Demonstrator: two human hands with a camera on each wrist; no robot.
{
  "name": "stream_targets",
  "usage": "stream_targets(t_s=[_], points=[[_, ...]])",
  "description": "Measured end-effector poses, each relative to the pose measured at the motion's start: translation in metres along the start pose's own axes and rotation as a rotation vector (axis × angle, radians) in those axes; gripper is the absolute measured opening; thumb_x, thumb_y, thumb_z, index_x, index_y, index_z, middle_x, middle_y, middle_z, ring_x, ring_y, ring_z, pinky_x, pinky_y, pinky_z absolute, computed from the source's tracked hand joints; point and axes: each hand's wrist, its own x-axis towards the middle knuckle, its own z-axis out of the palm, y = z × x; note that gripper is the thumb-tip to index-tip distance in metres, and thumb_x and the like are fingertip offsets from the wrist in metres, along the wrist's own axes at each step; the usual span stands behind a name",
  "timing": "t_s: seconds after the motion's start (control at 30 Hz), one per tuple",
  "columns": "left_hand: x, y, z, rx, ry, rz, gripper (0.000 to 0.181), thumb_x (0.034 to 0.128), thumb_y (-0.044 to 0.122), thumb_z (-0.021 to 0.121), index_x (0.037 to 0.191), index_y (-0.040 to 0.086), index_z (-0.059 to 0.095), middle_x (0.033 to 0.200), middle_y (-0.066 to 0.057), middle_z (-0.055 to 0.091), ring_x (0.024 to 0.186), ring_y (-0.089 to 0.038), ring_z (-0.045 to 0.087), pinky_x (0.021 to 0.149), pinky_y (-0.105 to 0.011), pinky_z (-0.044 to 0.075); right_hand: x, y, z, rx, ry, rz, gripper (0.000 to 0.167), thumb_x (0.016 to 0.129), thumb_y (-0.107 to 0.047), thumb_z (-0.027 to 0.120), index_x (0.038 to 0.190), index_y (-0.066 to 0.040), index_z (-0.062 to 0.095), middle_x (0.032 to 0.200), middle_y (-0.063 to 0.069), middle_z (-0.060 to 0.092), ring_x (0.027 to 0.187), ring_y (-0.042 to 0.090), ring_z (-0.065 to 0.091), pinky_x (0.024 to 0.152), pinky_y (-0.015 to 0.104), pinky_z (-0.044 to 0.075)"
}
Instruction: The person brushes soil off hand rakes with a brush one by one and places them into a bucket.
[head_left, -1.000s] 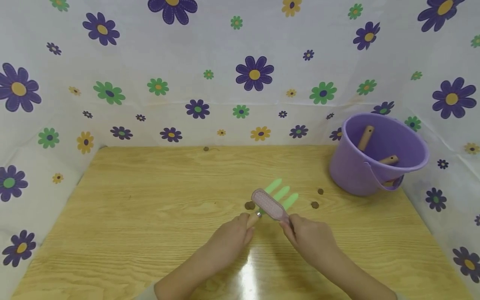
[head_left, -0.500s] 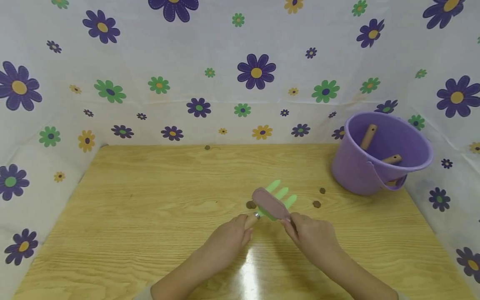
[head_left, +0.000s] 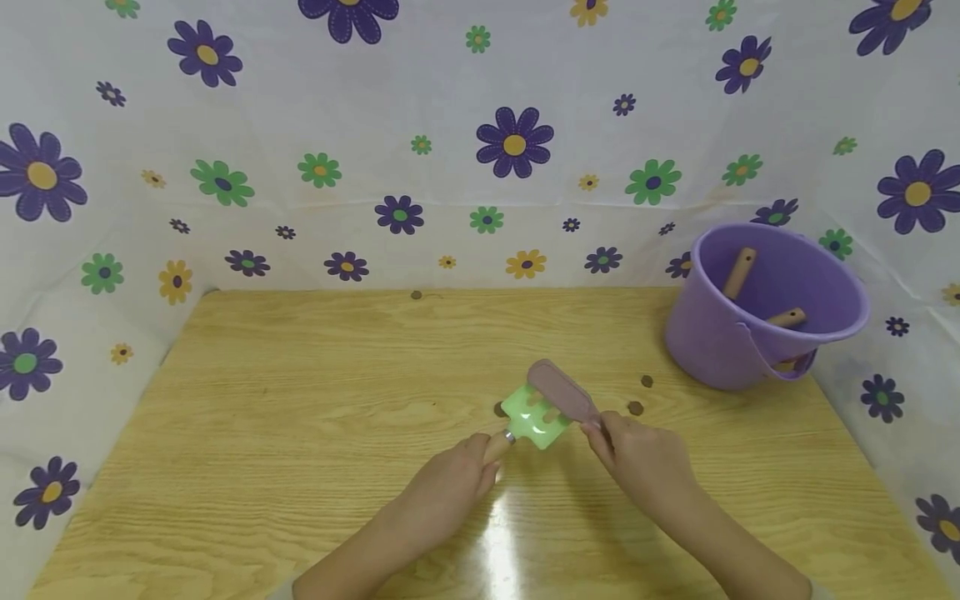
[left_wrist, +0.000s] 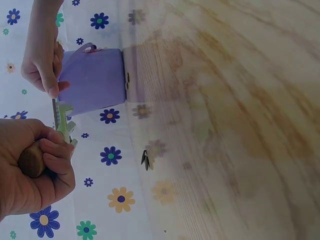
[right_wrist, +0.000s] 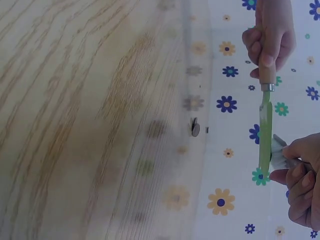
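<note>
My left hand [head_left: 450, 487] grips the wooden handle of a light green garden hand fork [head_left: 534, 423], held above the table. My right hand [head_left: 648, 460] pinches the handle of a small mauve brush [head_left: 558, 390], its back turned up. The brush head lies across the fork's tines and hides their tips. In the left wrist view, the round end of the wooden handle [left_wrist: 31, 161] pokes out of my fist. Pale bristles [right_wrist: 280, 155] show against the fork in the right wrist view.
A purple bucket [head_left: 712, 333] stands at the back right with wooden handles [head_left: 740, 273] inside. Several small brown clumps [head_left: 636, 408] lie on the wooden table [head_left: 300, 400], one [head_left: 498, 409] beside the fork. Flower-printed cloth [head_left: 300, 108] walls the back and sides.
The brush has slid from the fork's base outward over the tines, up and to the right. My right hand shifted slightly right with it. The left hand still grips the fork, almost in place.
</note>
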Motion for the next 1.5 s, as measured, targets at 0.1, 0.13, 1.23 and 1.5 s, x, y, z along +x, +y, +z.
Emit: stream_targets(t_s=[0.1, 0.13, 1.23, 1.5], points=[[-0.001, 0.0, -0.001, 0.013, 0.006, 0.003, 0.023, 0.0952, 0.011, 0.055, 0.102, -0.01, 0.052, 0.067, -0.002, 0.046, 0.052, -0.006, 0.04, 0.041, -0.013, 0.038, 0.002, 0.003, 0.0, -0.017, 0.014, -0.005, 0.069, 0.103, -0.046, 0.016, 0.069, -0.004, 0.059, 0.045, -0.004, 0.043, 0.038, 0.002, 0.022, 0.033, 0.014, 0.016], [-0.002, -0.001, -0.002, 0.018, 0.01, 0.006, 0.022, 0.0951, 0.011, 0.055, 0.102, -0.01, 0.052, 0.067, -0.002, 0.046, 0.051, -0.006, 0.04, 0.041, -0.013, 0.037, 0.003, 0.005, 0.0, -0.02, 0.019, -0.006, 0.07, 0.103, -0.046, 0.015, 0.068, -0.004, 0.059, 0.045, -0.004, 0.042, 0.037, 0.002, 0.022, 0.033, 0.014, 0.016], [-0.006, -0.004, 0.0, 0.059, 0.025, 0.027, 0.025, 0.0948, 0.009, 0.055, 0.107, -0.012, 0.051, 0.068, -0.004, 0.05, 0.05, -0.003, 0.04, 0.041, -0.007, 0.036, 0.011, -0.009, -0.018, 0.148, -0.013, 0.047, 0.041, 0.1, -0.035, 0.047, 0.076, -0.005, 0.062, 0.052, -0.008, 0.042, 0.043, -0.001, 0.03, 0.037, 0.011, 0.024], [-0.004, -0.004, -0.002, 0.072, 0.007, 0.009, 0.025, 0.0953, 0.011, 0.054, 0.107, -0.011, 0.051, 0.068, 0.0, 0.046, 0.051, -0.003, 0.038, 0.041, -0.009, 0.035, 0.011, -0.027, -0.013, 0.155, -0.05, -0.003, 0.05, 0.102, -0.04, 0.038, 0.075, -0.004, 0.061, 0.051, -0.01, 0.041, 0.043, -0.003, 0.026, 0.037, 0.007, 0.019]])
